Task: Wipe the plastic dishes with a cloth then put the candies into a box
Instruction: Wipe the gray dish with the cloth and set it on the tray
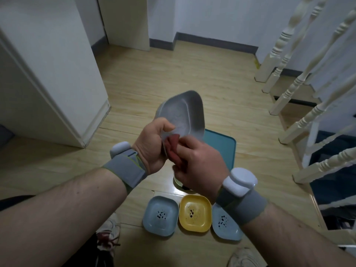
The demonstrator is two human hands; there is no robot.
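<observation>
no readable text, no labels or brands, no numbers, no signs on dishes, wrist straps, tray or walls

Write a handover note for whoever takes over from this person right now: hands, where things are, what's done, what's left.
Left hand holds a grey dish up, tilted. Right hand presses a red cloth against its lower edge.
On the floor: blue dish, yellow dish and another blue dish, all with dark spots inside. Teal tray lies behind the hands.
Done: none clearly finished.
Left: wipe the spotted dishes; box the candies, which are not identifiable here.
</observation>
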